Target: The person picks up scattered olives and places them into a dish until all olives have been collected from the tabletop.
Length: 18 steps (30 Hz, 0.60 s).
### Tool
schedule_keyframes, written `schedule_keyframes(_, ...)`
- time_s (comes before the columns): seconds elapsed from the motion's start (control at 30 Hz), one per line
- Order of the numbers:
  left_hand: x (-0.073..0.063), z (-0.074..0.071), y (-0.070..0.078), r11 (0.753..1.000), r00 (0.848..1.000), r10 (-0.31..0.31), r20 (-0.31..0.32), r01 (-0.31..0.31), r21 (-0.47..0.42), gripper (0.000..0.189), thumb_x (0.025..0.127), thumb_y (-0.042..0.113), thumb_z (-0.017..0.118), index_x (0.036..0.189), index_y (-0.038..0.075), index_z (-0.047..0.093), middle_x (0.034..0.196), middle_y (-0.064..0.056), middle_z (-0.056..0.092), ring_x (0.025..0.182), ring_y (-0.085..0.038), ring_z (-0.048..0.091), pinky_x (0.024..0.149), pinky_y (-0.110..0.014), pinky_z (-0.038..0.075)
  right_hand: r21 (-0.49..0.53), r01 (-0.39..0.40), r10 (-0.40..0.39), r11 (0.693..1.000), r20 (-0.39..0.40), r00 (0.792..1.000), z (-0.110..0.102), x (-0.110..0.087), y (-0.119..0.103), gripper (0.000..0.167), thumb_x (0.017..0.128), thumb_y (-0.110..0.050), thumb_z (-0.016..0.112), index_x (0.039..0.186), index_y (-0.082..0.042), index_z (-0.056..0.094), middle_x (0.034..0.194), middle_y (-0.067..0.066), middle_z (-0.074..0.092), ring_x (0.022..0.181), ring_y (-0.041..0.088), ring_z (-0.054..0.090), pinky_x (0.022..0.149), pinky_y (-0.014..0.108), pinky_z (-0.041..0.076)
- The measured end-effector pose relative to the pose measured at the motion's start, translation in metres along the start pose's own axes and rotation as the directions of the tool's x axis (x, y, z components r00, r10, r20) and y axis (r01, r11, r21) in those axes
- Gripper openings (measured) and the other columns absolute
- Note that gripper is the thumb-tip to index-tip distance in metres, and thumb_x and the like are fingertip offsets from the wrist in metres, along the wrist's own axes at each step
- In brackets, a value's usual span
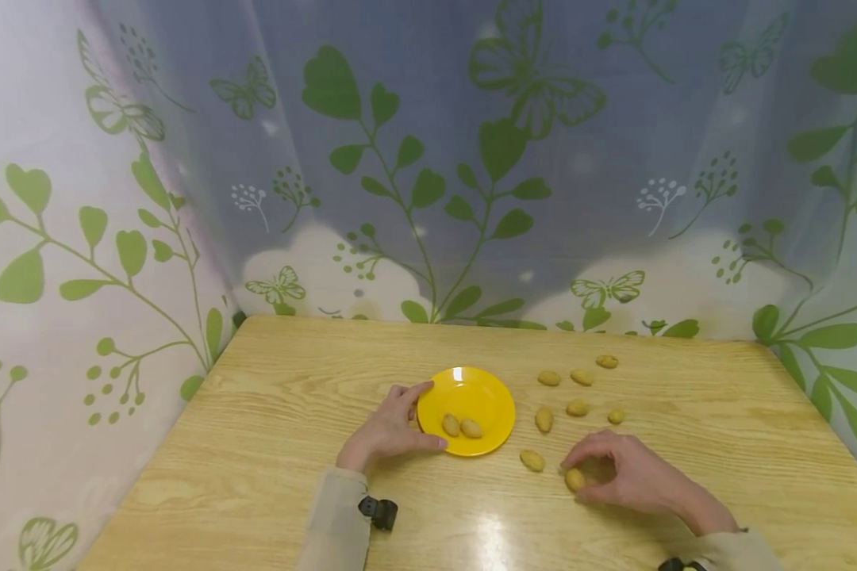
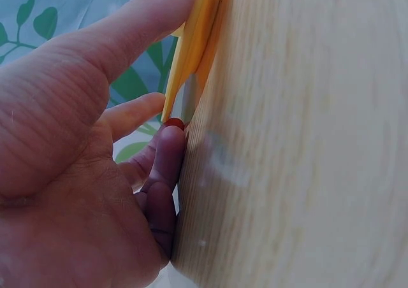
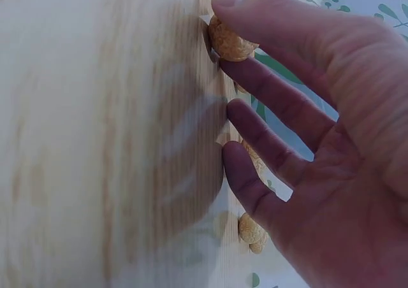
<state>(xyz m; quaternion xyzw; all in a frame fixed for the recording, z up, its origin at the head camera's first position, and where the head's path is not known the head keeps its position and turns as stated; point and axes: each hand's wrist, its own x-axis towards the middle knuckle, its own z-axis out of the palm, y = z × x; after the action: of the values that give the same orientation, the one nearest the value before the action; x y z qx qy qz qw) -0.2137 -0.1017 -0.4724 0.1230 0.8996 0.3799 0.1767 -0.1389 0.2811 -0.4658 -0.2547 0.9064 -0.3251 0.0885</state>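
A shallow, round plate (image 1: 473, 399) of glossy yellow finish is found well apart from the far edge of the wood-grained table (image 1: 278, 396); its left rim is held by the left hand (image 1: 389, 432), thumb and forefinger set apart along it; two tan, oblong nuts (image 1: 451, 425) are borne on its front half. A single peanut (image 1: 574, 480) is pinched by the right hand (image 1: 639, 473), between thumb and forefinger; seven loose peanuts (image 1: 578, 408) are scattered between the plate and the table's right edge. In the left wrist view, folded fingers are shown low beside the wood, hidden from the head view; in the right wrist view, a rough, netted shell and spread lower fingers are disclosed. Broad room is left towards the table's left edge; the far edge is bordered by leaf-printed fabric (image 1: 428, 182).
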Motion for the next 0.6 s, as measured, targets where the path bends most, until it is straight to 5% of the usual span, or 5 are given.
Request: schedule_keyframes(0.6,-0.0008,-0.0009,0.0001,1.0,1.0,0.003,0.004,-0.003,-0.007,0.1,0.077,0.043,0.089,0.16,0.024,0.036,0.141,-0.011,0.045,0.118,-0.028,0.052,0.105,-0.055,0.046,0.011,-0.012,0.012,1.0,-0.03,0.999,-0.0004,0.0002,-0.0019,0.023,0.084,-0.04,0.083,0.106,-0.037,0.075,0.11,-0.017,0.072,0.104,-0.002,0.059,0.088,0.026,0.05)
